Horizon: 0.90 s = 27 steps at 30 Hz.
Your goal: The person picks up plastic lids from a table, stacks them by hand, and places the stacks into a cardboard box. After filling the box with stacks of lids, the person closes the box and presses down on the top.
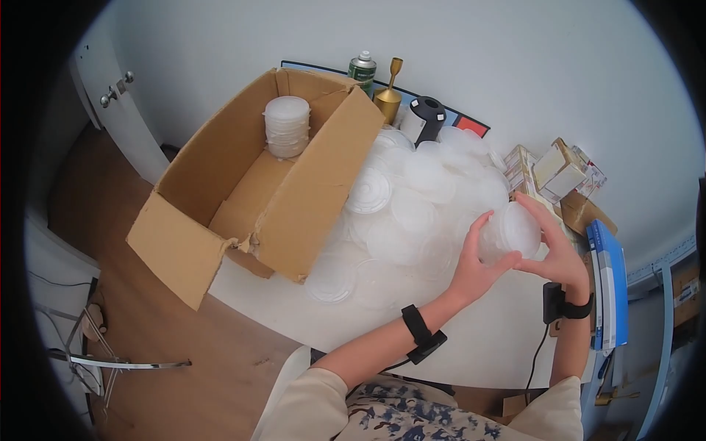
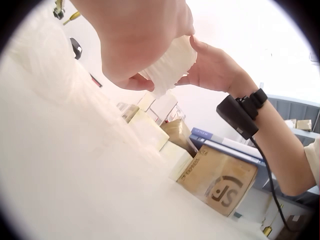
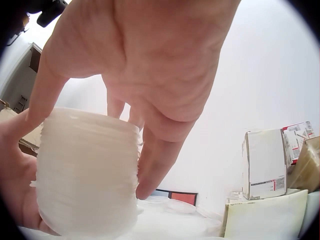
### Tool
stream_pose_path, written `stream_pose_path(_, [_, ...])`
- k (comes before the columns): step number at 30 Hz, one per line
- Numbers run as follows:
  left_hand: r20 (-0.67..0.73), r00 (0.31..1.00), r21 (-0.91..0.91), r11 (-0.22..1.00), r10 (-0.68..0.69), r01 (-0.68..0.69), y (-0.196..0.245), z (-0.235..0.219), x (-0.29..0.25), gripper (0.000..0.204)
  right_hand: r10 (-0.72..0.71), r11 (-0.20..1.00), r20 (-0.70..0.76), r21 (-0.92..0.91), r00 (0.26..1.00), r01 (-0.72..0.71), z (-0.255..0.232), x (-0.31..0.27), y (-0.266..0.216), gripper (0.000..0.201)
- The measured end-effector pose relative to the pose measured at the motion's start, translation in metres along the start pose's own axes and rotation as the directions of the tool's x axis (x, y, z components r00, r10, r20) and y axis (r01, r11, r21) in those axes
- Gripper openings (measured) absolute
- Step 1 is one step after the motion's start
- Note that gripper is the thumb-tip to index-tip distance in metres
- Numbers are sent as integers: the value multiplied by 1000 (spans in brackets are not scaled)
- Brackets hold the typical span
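Both hands hold a stack of translucent white plastic lids (image 1: 516, 229) above the right part of the table. My left hand (image 1: 478, 261) curls round its left side, with the thumb near the lower front. My right hand (image 1: 560, 257) grips the other side, its fingers reaching over the far edge. In the right wrist view the stack (image 3: 87, 172) stands nearly upright, its many rims layered and small tabs sticking out. Beside the hands spreads a large heap of loose lids (image 1: 401, 220). Another stack of lids (image 1: 287, 128) stands inside the open cardboard box (image 1: 331, 191).
Behind the heap are a spray can (image 1: 362, 70), a brass-coloured holder (image 1: 388, 99) and a black-and-white device (image 1: 425, 117). Small cartons (image 1: 559, 169) and blue binders (image 1: 610, 287) line the right side. A box flap (image 1: 180, 246) sticks out past the white table (image 1: 257, 301).
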<state>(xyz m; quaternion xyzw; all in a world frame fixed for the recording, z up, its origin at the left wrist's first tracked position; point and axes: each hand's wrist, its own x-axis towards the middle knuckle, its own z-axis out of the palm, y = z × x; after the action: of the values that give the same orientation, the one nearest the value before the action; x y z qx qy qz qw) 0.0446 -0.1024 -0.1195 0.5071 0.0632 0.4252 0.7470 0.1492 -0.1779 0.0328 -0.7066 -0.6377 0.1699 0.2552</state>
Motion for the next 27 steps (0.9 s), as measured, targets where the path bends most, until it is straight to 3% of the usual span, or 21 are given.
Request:
stream_pose_path(1, [-23, 1000, -106, 994, 0, -3, 15, 1, 1, 85, 11, 999, -32, 48, 999, -10, -1, 2, -4, 101])
stream_pose_path(2, [-27, 1000, -89, 996, 4, -7, 31, 0, 3, 85, -2, 998, -35, 60, 999, 4, -2, 5, -9, 101])
stream_pose_path(4, [-51, 999, -200, 979, 13, -23, 64, 1, 8, 85, -83, 972, -125, 210, 989, 108, -3, 12, -16, 108])
stream_pose_path(8, [-81, 996, -170, 984, 41, -54, 141, -13, 28, 86, -201, 937, -254, 234, 946, 261, 2, 39, -50, 116])
stream_pose_path(11, [-87, 990, 24, 994, 110, -108, 198, -36, 47, 86, -327, 882, -314, 237, 892, 407, 14, 79, -90, 110])
stream_pose_path(13, [-167, 984, 108, 993, 65, -47, 236, -51, 56, 86, -365, 835, -357, 283, 860, 472, 20, 109, -108, 107])
stream_pose_path(15, [-279, 958, 209, 970, -62, 124, 275, -72, 69, 82, -378, 795, -329, 363, 865, 485, 27, 142, -121, 104])
stream_pose_path(16, [-284, 957, 228, 966, -52, 121, 292, -85, 74, 82, -387, 782, -336, 373, 859, 499, 33, 156, -129, 104])
stream_pose_path(17, [-218, 968, 273, 944, -128, 186, 308, -98, 77, 80, -413, 791, -291, 355, 863, 498, 40, 169, -137, 105])
stream_pose_path(18, [-156, 965, 318, 914, -210, 250, 324, -108, 81, 79, -435, 801, -243, 336, 867, 496, 48, 179, -143, 106])
stream_pose_path(20, [-377, 887, 318, 862, -268, 395, 331, -141, 95, 71, -443, 795, -235, 344, 865, 500, 66, 195, -145, 105])
stream_pose_path(22, [-456, 810, 341, 769, -368, 541, 346, -165, 100, 71, -447, 791, -232, 349, 864, 503, 79, 202, -135, 104])
stream_pose_path(24, [-515, 752, 443, 623, -412, 645, 354, -204, 113, 73, -457, 821, -265, 240, 849, 517, 84, 194, -118, 103])
stream_pose_path(25, [-519, 755, 453, 620, -402, 641, 354, -219, 117, 73, -420, 820, -221, 323, 880, 472, 81, 180, -114, 97])
stream_pose_path(27, [-502, 712, 657, 319, -490, 683, 346, -244, 125, 83, -419, 844, -170, 289, 892, 452, 73, 155, -97, 95])
